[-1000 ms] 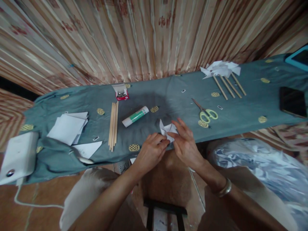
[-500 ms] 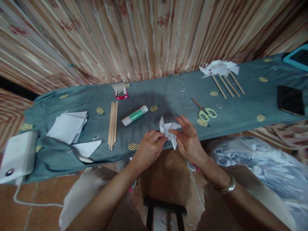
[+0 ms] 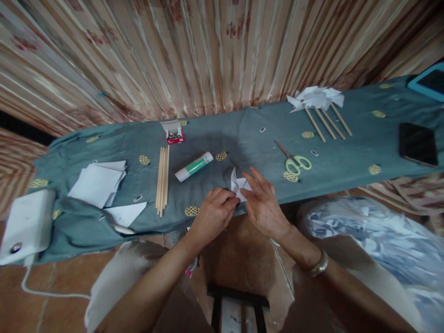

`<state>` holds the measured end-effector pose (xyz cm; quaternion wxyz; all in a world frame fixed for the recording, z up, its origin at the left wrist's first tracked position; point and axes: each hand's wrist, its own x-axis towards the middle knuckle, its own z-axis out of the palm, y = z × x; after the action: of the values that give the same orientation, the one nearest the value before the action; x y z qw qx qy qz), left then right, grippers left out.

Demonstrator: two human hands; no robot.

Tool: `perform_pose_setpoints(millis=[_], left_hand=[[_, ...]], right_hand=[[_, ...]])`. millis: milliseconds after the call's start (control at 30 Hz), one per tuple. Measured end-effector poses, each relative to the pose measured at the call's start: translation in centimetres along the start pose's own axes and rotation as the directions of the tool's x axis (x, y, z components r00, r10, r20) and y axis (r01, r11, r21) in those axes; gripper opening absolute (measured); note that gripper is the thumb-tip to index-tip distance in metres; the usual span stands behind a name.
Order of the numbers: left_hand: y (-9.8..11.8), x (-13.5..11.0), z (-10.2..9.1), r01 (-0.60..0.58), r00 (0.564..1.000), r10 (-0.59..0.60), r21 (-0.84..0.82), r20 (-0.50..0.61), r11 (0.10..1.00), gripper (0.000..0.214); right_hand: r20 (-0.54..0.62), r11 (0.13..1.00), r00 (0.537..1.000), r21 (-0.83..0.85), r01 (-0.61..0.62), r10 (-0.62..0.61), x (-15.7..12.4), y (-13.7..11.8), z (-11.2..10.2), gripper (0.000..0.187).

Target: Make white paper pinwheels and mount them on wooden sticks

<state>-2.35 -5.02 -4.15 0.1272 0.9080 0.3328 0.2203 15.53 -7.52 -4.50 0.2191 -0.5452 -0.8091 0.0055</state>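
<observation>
A white paper pinwheel (image 3: pixel 237 184) with folded, pointed blades is held at the table's front edge. My left hand (image 3: pixel 215 210) pinches its left side between thumb and fingers. Over its right side lies my right hand (image 3: pixel 265 203), fingers stretched out and apart, touching the paper and hiding its right blades. Whether a pin sits at the centre cannot be seen. Beyond the hands are a white and green glue tube (image 3: pixel 194 166) and scissors with green handles (image 3: pixel 293 162). Wooden sticks (image 3: pixel 162 180) lie side by side to the left, near a red box of small metal pins (image 3: pixel 175 136).
Pinwheels on sticks (image 3: pixel 317 98) lie at the back right, with a black phone (image 3: pixel 418 144) and a blue-edged tablet (image 3: pixel 430 83) farther right. Paper squares (image 3: pixel 95 184), a cut paper piece (image 3: pixel 127 212) and a white device with a cable (image 3: pixel 29 224) are left. A plastic bag (image 3: pixel 367 240) stands low right.
My right hand has moved left over the pinwheel, covering its right and lower blades. My left hand keeps its pinch almost in place.
</observation>
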Motion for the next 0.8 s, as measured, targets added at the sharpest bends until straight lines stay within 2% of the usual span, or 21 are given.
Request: perform_pose_setpoints(millis=[100,167,300,400,467,667,800], left_hand=[[0.0,0.1,-0.1,-0.009,1.0,0.01,0.009,-0.01,1.0,0.018],[-0.1,0.2,-0.1,-0.015,1.0,0.016,0.022,-0.022,1.0,0.018],[-0.2,0.2,0.1,-0.013,0.999,0.014,0.036,-0.035,0.999,0.019],[-0.3,0.2,0.3,-0.012,0.999,0.013,0.04,-0.04,0.999,0.019],[-0.3,0.3,0.3,-0.008,0.999,0.01,0.039,-0.043,0.999,0.019],[-0.3,0.3,0.2,0.026,0.998,-0.027,-0.011,-0.052,1.0,0.02],[-0.5,0.3,0.1,0.105,0.985,-0.126,-0.173,-0.119,0.979,0.029]], right_hand=[[0.013,0.998,1.0,0.051,-0.027,0.026,-0.1,0.2,-0.5,0.028],[-0.021,0.992,0.998,0.115,-0.048,0.051,-0.2,0.6,-1.0,0.03],[-0.122,0.962,0.971,0.208,-0.179,0.207,-0.1,1.6,-1.5,0.032],[-0.064,0.901,0.926,0.263,-0.344,0.372,0.3,1.8,-1.6,0.042],[0.007,0.864,0.903,0.288,-0.412,0.429,0.5,1.5,-1.5,0.052],[0.072,0.839,0.894,0.321,-0.44,0.441,0.8,0.7,-1.2,0.06],[0.064,0.808,0.88,0.371,-0.459,0.471,1.0,0.9,-1.1,0.061]])
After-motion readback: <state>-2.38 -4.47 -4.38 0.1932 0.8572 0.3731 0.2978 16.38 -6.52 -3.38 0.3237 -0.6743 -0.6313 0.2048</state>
